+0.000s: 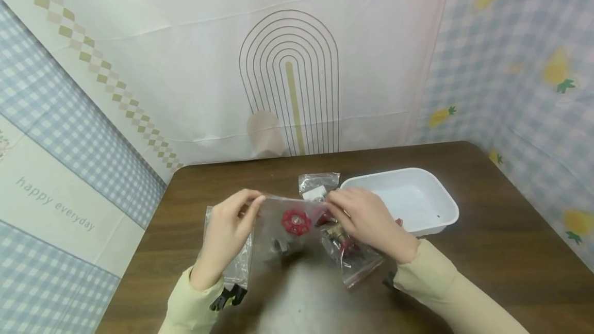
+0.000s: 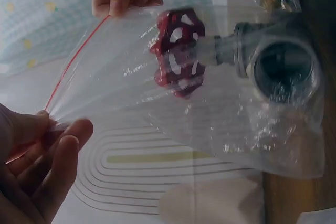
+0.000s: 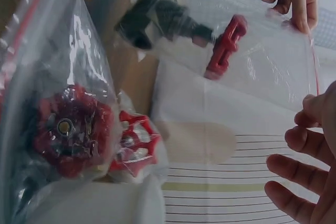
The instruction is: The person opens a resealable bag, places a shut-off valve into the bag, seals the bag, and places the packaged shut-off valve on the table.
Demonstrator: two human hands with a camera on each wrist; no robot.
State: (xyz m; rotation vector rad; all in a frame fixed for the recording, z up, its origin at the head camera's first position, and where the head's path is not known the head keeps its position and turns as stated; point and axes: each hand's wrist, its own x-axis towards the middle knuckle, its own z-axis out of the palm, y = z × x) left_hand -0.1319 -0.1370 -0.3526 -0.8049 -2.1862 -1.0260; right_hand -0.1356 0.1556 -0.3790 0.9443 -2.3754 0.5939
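A clear zip bag [image 2: 126, 66] with a red zip line hangs between both hands. Inside it lies a valve with a dark grey body [image 2: 283, 66] and a red handwheel [image 1: 296, 221]. My left hand [image 1: 229, 233] pinches one top corner of the bag between thumb and forefinger. At the other top corner, my right hand [image 1: 366, 218] pinches the bag's edge; its remaining fingers spread loosely in the right wrist view. The bag's mouth is stretched between the hands, with the valve low in the bag, above the table.
Beneath the right hand lies a bagged brass valve [image 1: 334, 232] with a red handwheel. Behind the hands is another clear bag [image 1: 320, 179] with a white piece. A flat clear bag [image 1: 238, 264] lies by the left wrist. The white tray [image 1: 417, 195] stands at the right on the brown table [image 1: 501, 241].
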